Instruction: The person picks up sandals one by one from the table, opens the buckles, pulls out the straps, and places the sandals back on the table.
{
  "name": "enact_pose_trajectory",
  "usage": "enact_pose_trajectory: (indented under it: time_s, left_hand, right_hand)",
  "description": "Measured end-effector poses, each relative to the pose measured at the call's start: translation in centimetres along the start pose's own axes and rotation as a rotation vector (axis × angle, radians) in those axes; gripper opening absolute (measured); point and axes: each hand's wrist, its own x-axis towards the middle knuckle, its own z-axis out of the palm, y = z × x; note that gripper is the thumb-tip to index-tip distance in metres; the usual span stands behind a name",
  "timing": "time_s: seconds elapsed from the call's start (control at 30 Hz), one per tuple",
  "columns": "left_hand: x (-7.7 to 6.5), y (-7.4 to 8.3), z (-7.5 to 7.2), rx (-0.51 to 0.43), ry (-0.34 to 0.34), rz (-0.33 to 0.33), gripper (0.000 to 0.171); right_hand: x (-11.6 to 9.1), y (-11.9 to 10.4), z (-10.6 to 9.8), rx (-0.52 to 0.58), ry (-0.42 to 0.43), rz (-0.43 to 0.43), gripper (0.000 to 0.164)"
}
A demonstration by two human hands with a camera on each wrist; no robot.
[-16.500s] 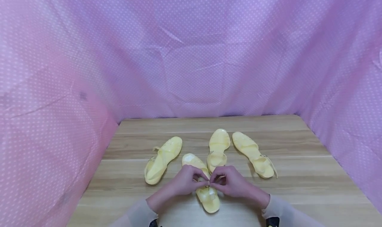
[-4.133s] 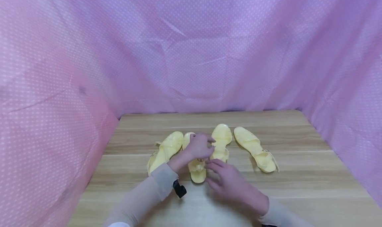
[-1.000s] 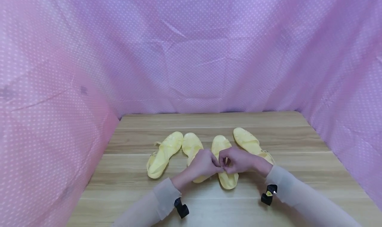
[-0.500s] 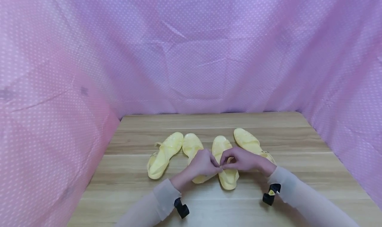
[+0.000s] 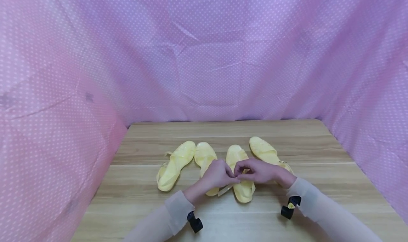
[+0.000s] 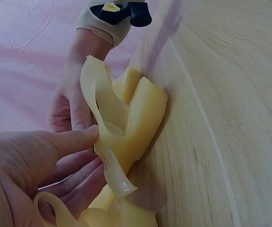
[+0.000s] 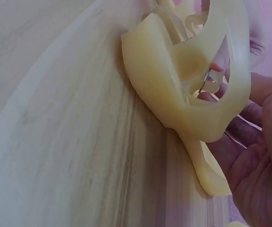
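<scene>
Four would be several: yellow jelly sandals lie in a row, and both hands work at the third sandal from the left. My left hand pinches its ankle strap between thumb and fingers, and the strap's free end sticks out below the hand. My right hand meets it fingertip to fingertip, thumb and fingers curled on the strap beside the small metal buckle. In the left wrist view the sandal's heel rests on the wooden table. The pinch point is partly hidden by the fingers.
To the left lie two sandals, the outer one with its strap loose and the inner one partly behind my left hand. Another sandal lies right, partly behind the right forearm. Pink dotted cloth encloses the table's back and sides.
Earlier, both hands were on the second sandal, which now lies farther back beside the first. The third sandal has come nearer me. Over the last second the hands stay almost still.
</scene>
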Motion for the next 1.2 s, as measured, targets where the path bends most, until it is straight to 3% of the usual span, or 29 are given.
enact_pose_trajectory:
  time_s: [0.2, 0.73, 1.0, 1.2]
  left_hand:
    - [-0.04, -0.11, 0.12, 0.002, -0.008, 0.010, 0.013]
    - [-0.14, -0.60, 0.17, -0.006, 0.003, 0.066, 0.013]
    - [-0.11, -0.64, 0.28, -0.026, 0.003, 0.024, 0.014]
    - [-0.08, -0.63, 0.31, -0.049, -0.004, 0.032, 0.011]
  right_hand:
    - [-0.03, -0.09, 0.00, 0.005, 0.002, 0.046, 0.011]
    - [0.07, 0.07, -0.02, 0.007, -0.014, 0.019, 0.010]
    - [0.03, -0.07, 0.05, 0.013, -0.002, 0.011, 0.006]
    - [0.14, -0.34, 0.22, 0.017, 0.022, 0.044, 0.005]
